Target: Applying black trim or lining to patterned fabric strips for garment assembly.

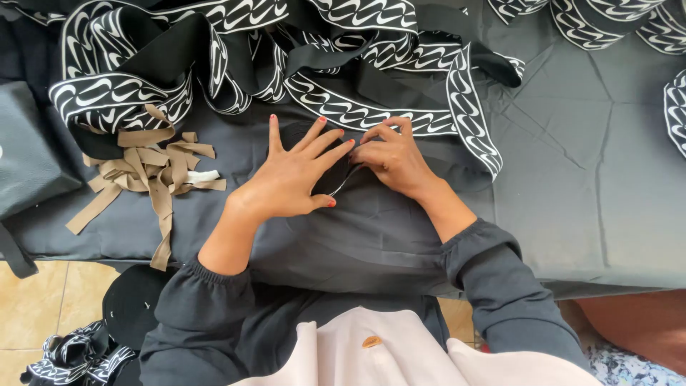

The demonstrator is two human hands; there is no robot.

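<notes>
Marking tool (pixel 348 179) mostly hidden under fingers (pixel 386 136)

Left hand (pixel 293 179) lies flat, fingers spread; right hand (pixel 393 161) seems curled, fingertips pinching

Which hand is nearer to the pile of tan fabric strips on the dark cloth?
Left. The left hand lies flat just right of the pile of tan fabric strips; the right hand is beyond it, farther right.

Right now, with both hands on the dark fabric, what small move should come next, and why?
Probably a short slide of the right hand along the thin light line on the dark fabric. The left hand already lies flat and spread, pinning the cloth, while the right fingertips pinch at the line's upper end.
</notes>
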